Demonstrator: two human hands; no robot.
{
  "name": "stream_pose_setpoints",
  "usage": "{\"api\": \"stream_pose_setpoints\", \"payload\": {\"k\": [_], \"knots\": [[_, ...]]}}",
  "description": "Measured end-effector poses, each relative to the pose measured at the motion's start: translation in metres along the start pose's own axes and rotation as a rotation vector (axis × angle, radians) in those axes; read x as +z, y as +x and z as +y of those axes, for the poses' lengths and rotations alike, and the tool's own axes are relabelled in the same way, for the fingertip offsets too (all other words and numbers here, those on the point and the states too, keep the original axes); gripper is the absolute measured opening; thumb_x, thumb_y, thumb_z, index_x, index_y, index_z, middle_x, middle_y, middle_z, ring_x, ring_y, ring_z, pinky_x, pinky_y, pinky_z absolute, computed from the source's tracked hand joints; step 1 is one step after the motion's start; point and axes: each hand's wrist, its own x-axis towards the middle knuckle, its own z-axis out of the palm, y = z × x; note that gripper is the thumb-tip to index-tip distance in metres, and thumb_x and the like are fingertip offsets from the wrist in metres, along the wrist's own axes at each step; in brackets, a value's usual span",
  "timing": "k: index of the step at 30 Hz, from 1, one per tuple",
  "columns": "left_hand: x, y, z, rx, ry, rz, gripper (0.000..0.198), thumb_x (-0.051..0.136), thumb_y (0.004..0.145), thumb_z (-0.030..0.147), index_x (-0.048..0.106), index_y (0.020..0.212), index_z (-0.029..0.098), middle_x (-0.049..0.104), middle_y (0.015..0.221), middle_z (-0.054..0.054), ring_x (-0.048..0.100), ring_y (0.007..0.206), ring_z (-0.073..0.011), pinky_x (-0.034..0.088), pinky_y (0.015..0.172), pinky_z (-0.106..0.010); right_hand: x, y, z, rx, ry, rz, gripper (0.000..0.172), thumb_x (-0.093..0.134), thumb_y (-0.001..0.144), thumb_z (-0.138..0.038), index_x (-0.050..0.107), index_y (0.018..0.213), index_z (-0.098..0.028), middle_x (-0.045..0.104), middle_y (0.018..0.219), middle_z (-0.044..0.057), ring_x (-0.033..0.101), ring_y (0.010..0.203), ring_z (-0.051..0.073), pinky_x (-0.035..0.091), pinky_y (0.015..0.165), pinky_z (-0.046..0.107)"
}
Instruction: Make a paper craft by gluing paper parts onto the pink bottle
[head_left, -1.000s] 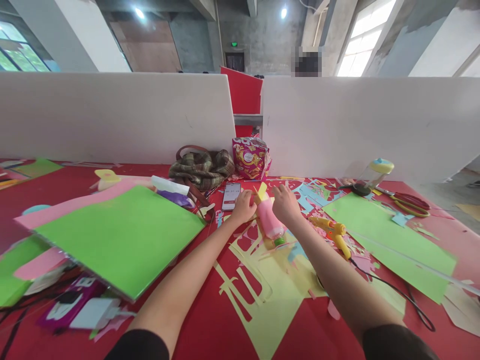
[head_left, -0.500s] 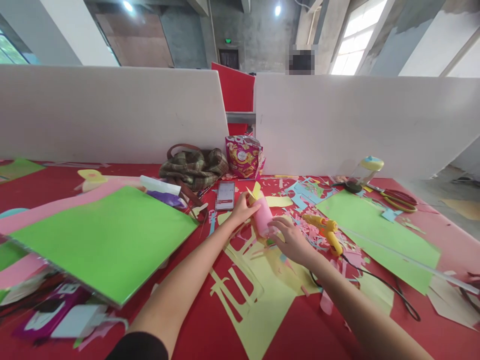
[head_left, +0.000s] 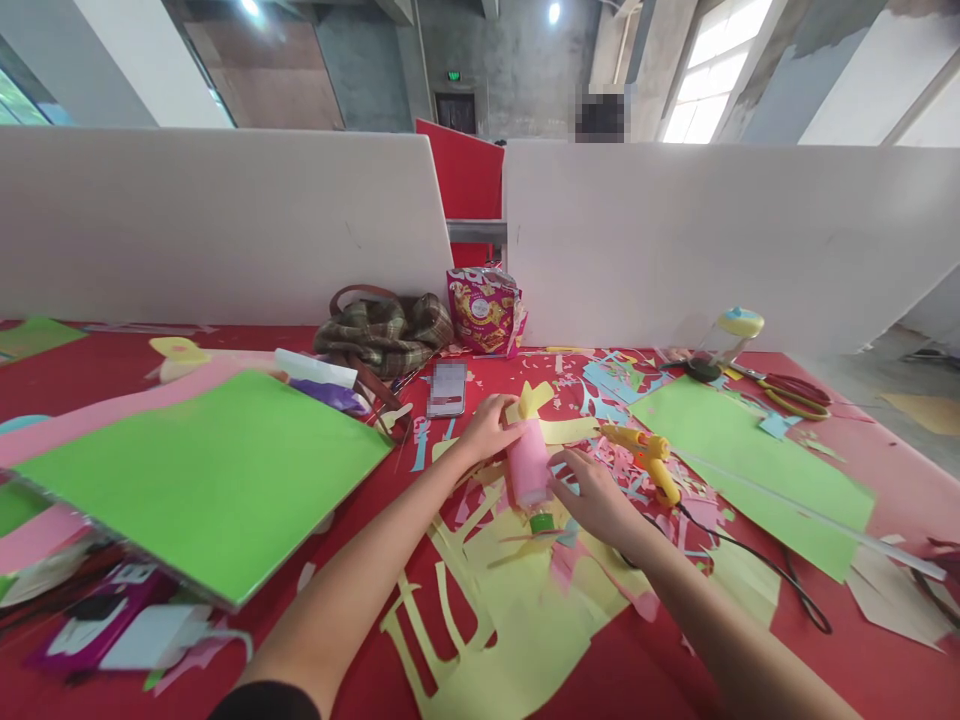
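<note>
A small bottle wrapped in pink paper lies tilted on the red table, its green cap pointing towards me and a yellow paper piece at its far end. My left hand grips the bottle's upper end with curled fingers. My right hand rests against the bottle's lower right side, fingers bent round it. Both hands sit over a cut-out yellow sheet.
A yellow glue gun with a black cord lies just right of my right hand. A phone, plaid bag and snack bag stand behind. Green sheets lie at left and right; scissors lie far right. Paper scraps litter the middle.
The bottle has come nearer to me and tilted cap-down. My right hand slid from its top to its lower side. The view shifted slightly.
</note>
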Motion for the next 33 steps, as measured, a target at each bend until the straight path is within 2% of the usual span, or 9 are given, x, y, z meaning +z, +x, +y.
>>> {"api": "stream_pose_setpoints", "payload": {"k": [6, 10, 13, 16, 19, 21, 23, 25, 33], "knots": [[-0.015, 0.002, -0.005, 0.027, -0.058, -0.104, 0.032, 0.055, 0.067, 0.026, 0.052, 0.099, 0.022, 0.055, 0.102, -0.004, 0.053, 0.088, -0.0171, 0.043, 0.077, -0.029, 0.011, 0.029, -0.001, -0.097, -0.177, 0.148, 0.027, 0.041, 0.074, -0.017, 0.048, 0.099, -0.012, 0.048, 0.106, 0.012, 0.046, 0.098, 0.02, 0.039, 0.081, 0.032], [-0.018, 0.003, -0.005, 0.033, -0.08, -0.119, 0.032, 0.055, 0.067, 0.026, 0.053, 0.099, 0.021, 0.055, 0.104, -0.005, 0.052, 0.092, -0.0186, 0.043, 0.078, -0.03, 0.018, 0.044, -0.005, -0.072, -0.214, 0.204, 0.023, 0.038, 0.074, -0.015, 0.05, 0.094, -0.013, 0.05, 0.098, 0.012, 0.047, 0.092, 0.02, 0.038, 0.078, 0.033], [-0.017, 0.0, -0.004, 0.036, -0.095, -0.116, 0.034, 0.055, 0.067, 0.027, 0.052, 0.1, 0.022, 0.054, 0.106, -0.005, 0.051, 0.094, -0.0186, 0.042, 0.08, -0.031, 0.011, 0.05, -0.011, -0.021, -0.262, 0.29, 0.018, 0.039, 0.075, -0.02, 0.051, 0.087, -0.014, 0.05, 0.09, 0.011, 0.044, 0.089, 0.023, 0.035, 0.076, 0.038], [-0.013, -0.005, -0.003, 0.036, -0.118, -0.105, 0.038, 0.055, 0.067, 0.03, 0.048, 0.104, 0.022, 0.053, 0.107, -0.003, 0.05, 0.096, -0.0179, 0.04, 0.082, -0.031, -0.006, 0.061, -0.022, -0.007, -0.391, 0.394, 0.024, 0.043, 0.074, -0.029, 0.05, 0.093, -0.016, 0.048, 0.094, 0.01, 0.04, 0.091, 0.025, 0.031, 0.076, 0.04], [-0.008, -0.007, -0.003, 0.023, -0.138, -0.092, 0.043, 0.057, 0.065, 0.03, 0.045, 0.105, 0.022, 0.051, 0.109, -0.004, 0.049, 0.098, -0.0194, 0.039, 0.083, -0.033, -0.022, 0.078, -0.035, -0.125, -0.542, 0.307, 0.035, 0.048, 0.07, -0.031, 0.048, 0.103, -0.019, 0.046, 0.103, 0.011, 0.038, 0.094, 0.027, 0.028, 0.077, 0.042], [-0.006, -0.006, -0.003, 0.016, -0.151, -0.09, 0.045, 0.058, 0.063, 0.028, 0.044, 0.105, 0.021, 0.051, 0.108, -0.005, 0.048, 0.098, -0.0208, 0.039, 0.082, -0.034, -0.027, 0.088, -0.042, -0.318, -0.631, 0.13, 0.025, 0.048, 0.07, -0.022, 0.055, 0.094, -0.02, 0.048, 0.105, 0.01, 0.037, 0.098, 0.026, 0.023, 0.083, 0.043], [-0.006, -0.004, -0.003, 0.021, -0.17, -0.099, 0.045, 0.059, 0.062, 0.025, 0.044, 0.105, 0.02, 0.052, 0.105, -0.006, 0.049, 0.096, -0.0208, 0.041, 0.079, -0.032, -0.026, 0.094, -0.047, -0.469, -0.7, -0.05, 0.019, 0.045, 0.069, -0.011, 0.06, 0.078, -0.019, 0.055, 0.093, 0.007, 0.04, 0.095, 0.023, 0.016, 0.087, 0.043], [-0.005, -0.004, -0.004, 0.03, -0.191, -0.112, 0.043, 0.058, 0.062, 0.023, 0.044, 0.103, 0.019, 0.054, 0.101, -0.005, 0.052, 0.09, -0.0193, 0.043, 0.073, -0.029, -0.02, 0.097, -0.049, -0.532, -0.735, -0.15, 0.022, 0.044, 0.067, -0.005, 0.062, 0.066, -0.019, 0.058, 0.078, 0.005, 0.044, 0.088, 0.02, 0.012, 0.089, 0.043], [-0.003, -0.005, -0.003, 0.009, -0.21, -0.11, 0.031, 0.056, 0.061, 0.02, 0.047, 0.09, 0.017, 0.055, 0.085, -0.001, 0.051, 0.078, -0.0151, 0.042, 0.063, -0.023, -0.001, 0.098, -0.033, -0.4, -0.765, -0.079, 0.02, 0.047, 0.066, -0.007, 0.061, 0.06, -0.019, 0.059, 0.068, 0.004, 0.046, 0.082, 0.021, 0.008, 0.088, 0.049]]}}
